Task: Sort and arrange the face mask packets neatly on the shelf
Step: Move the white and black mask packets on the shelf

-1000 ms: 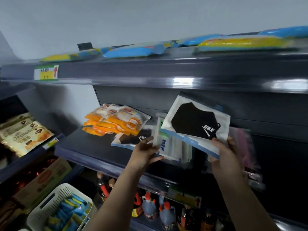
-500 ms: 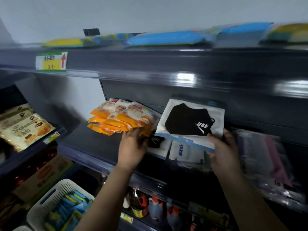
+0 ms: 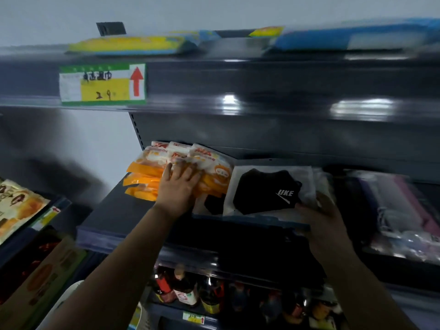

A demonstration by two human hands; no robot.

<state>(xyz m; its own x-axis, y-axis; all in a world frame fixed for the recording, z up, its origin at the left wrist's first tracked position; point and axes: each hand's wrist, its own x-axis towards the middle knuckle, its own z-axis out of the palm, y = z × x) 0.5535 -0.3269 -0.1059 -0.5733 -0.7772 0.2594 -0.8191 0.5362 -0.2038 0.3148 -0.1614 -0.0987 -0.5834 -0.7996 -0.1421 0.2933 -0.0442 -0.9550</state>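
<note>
A white packet with a black face mask (image 3: pixel 266 190) lies low over the dark middle shelf (image 3: pixel 114 215), on top of other mask packets. My right hand (image 3: pixel 321 217) grips its right front corner. My left hand (image 3: pixel 177 186) rests flat, fingers spread, on a stack of orange and white packets (image 3: pixel 204 160) at the shelf's left. Another black mask packet (image 3: pixel 212 203) peeks out between the two. A blurred pile of clear packets with pink and purple masks (image 3: pixel 400 206) lies to the right.
The upper shelf carries yellow and blue packets (image 3: pixel 133 45) and a price tag with a red arrow (image 3: pixel 102 84). Snack bags (image 3: pixel 16 208) sit on a shelf at far left. Sauce bottles (image 3: pixel 185 291) stand below.
The right hand lowered the black mask packet from tilted in the air to nearly flat on the shelf. The left hand moved left and up onto the orange packets.
</note>
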